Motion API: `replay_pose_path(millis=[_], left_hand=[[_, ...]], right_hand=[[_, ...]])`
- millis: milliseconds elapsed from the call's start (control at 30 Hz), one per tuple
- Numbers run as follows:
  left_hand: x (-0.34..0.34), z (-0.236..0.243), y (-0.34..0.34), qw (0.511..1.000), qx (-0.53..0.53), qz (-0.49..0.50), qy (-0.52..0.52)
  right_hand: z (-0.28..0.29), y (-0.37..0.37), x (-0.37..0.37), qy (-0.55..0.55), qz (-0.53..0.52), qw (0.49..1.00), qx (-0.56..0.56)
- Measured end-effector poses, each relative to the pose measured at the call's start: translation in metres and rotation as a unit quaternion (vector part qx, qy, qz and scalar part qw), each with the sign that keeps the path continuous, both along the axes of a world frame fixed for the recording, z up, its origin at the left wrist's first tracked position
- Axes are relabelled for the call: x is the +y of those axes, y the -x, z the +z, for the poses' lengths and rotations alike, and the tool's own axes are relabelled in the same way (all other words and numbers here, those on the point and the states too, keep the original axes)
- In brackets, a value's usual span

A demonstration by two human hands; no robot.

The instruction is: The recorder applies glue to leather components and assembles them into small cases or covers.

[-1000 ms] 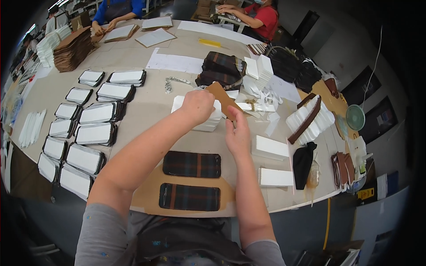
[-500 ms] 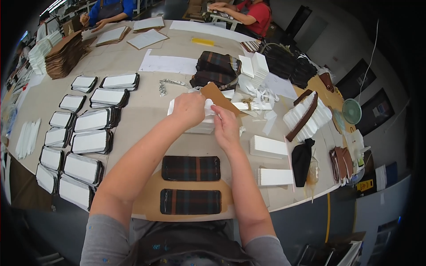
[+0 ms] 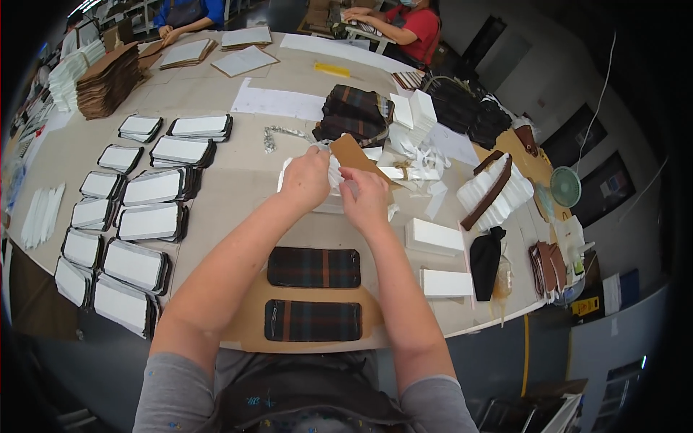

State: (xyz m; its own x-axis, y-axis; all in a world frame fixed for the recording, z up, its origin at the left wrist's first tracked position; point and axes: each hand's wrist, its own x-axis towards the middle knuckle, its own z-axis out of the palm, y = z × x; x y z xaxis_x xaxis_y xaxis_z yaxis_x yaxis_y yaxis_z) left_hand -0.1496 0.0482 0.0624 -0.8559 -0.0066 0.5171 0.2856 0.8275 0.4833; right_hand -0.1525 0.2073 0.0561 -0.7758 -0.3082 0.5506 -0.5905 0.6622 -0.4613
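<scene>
My left hand (image 3: 307, 179) and my right hand (image 3: 367, 193) meet over a white stack (image 3: 328, 206) at the centre of the table. Both have curled fingers closed on thin white sheets (image 3: 334, 172) at its top, partly hidden by them. Just behind my fingers is a tan card (image 3: 354, 150), slanting down to the right. Between my forearms two dark plaid rectangular pieces (image 3: 314, 267) (image 3: 313, 321) lie one above the other, the lower on a tan board (image 3: 242, 325).
Several white-topped, black-edged bundles (image 3: 148, 186) cover the left. Plaid bags (image 3: 354, 108), white blocks (image 3: 434, 237), a brown-strapped white bundle (image 3: 494, 198) and black fabric (image 3: 487, 263) lie right and behind. Two co-workers (image 3: 188, 13) (image 3: 404, 29) are at the far edge, beside brown stacks (image 3: 105, 86).
My right hand has left the tan card and moved leftward onto the white sheets beside my left hand. The blue-clad co-worker's hands have shifted.
</scene>
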Motion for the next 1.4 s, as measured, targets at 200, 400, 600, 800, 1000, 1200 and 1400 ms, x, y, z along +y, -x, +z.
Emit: replay_pose_path(millis=[200, 400, 600, 800, 1000, 1200, 1400], left_hand=[[-0.028, -0.015, 0.013, 0.993, 0.003, 0.032, -0.111], [-0.090, 0.023, -0.022, 0.815, 0.012, -0.012, -0.579], [-0.109, 0.048, -0.092, 0.687, 0.043, -0.152, -0.709], [-0.049, 0.047, -0.131, 0.564, -0.024, -0.291, -0.772], [-0.031, 0.016, -0.145, 0.693, -0.110, -0.235, -0.673], [-0.053, -0.002, -0.157, 0.607, -0.267, -0.219, -0.716], [-0.045, -0.012, -0.156, 0.864, -0.263, -0.093, -0.418]], right_hand=[[0.000, -0.002, -0.010, -0.051, -0.002, 0.998, 0.024], [-0.005, 0.005, 0.002, -0.049, -0.032, 0.998, -0.018], [0.029, -0.018, 0.011, 0.080, -0.104, 0.984, 0.123], [0.054, -0.082, -0.028, 0.422, 0.264, 0.799, -0.336], [0.022, -0.091, 0.009, 0.508, 0.223, 0.652, -0.517], [0.012, -0.099, 0.025, 0.362, 0.149, 0.807, -0.442], [-0.001, -0.105, 0.031, 0.278, 0.115, 0.854, -0.423]])
